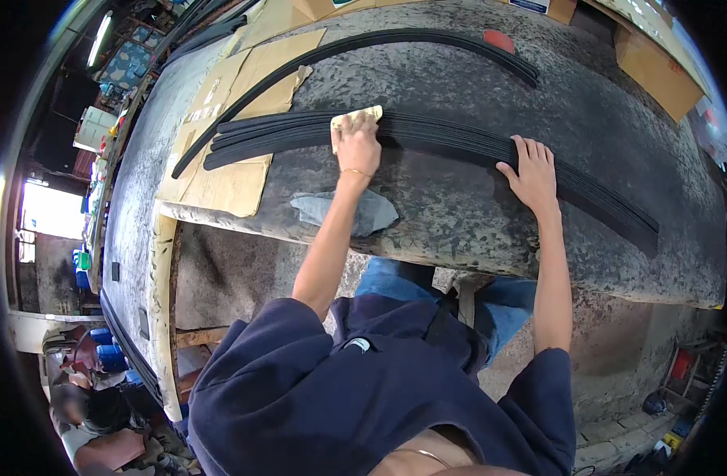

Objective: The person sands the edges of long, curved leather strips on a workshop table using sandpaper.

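No legible writing shows on any item; print on the cardboard sheets (220,174) is too blurred to read. 1 bundle of black rubber strips (450,139) lies across the bench (458,214), with 1 separate curved strip (427,40) beyond it and 1 grey rag (363,213) nearer the edge. The left hand (357,147) has its grip closed on a yellow cloth (355,119) pressed onto the bundle, while the right hand (530,174) lies flat, fingers spread, on the same bundle, holding nothing.
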Demonstrator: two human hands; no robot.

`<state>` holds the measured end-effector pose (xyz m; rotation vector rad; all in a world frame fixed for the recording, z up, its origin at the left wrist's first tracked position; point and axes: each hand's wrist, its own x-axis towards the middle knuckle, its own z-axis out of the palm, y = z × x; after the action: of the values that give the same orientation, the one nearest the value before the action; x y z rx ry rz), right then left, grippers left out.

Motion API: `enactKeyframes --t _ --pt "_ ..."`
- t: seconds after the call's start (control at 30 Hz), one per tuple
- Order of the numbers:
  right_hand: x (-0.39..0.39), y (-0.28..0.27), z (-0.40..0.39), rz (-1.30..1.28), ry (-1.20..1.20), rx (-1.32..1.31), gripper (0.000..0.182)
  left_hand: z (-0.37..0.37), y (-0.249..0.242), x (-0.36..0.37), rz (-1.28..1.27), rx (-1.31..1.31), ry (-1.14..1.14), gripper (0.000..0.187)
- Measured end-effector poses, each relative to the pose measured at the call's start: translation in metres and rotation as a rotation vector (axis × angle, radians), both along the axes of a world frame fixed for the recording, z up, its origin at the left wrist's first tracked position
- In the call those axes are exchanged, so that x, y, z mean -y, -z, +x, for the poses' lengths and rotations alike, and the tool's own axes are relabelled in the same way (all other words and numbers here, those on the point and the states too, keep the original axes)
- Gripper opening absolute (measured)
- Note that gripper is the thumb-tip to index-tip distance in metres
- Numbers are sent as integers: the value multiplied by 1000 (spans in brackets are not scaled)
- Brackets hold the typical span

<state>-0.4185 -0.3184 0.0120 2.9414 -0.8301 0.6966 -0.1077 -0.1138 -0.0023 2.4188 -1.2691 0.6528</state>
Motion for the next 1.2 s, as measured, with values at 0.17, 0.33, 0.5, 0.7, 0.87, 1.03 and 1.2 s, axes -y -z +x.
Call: enactKeyframes --t 0.17,0.33,0.5,0.7,0.87,1.03,1.2 --pt "-4 -6 0 22 1 7 62 -116 -10 53 -55 -139 429 43" --pt "1 -2 -5 40 -29 28 60 -106 0 37 -95 -82 409 45" --pt "-2 -1 -2 29 -2 37 60 76 -18 -62 -122 -100 17 34" --pt "-3 1 -1 -14 1 36 61 -83 5 52 -50 5 339 29" --pt "-3 -3 -5 15 -19 32 60 -22 -11 -8 9 -62 308 39" --pt "-6 0 -1 25 0 31 59 56 6 -49 -44 -160 -95 32" --pt "-4 -3 -2 5 3 -3 59 -121 14 60 -101 -155 356 44"
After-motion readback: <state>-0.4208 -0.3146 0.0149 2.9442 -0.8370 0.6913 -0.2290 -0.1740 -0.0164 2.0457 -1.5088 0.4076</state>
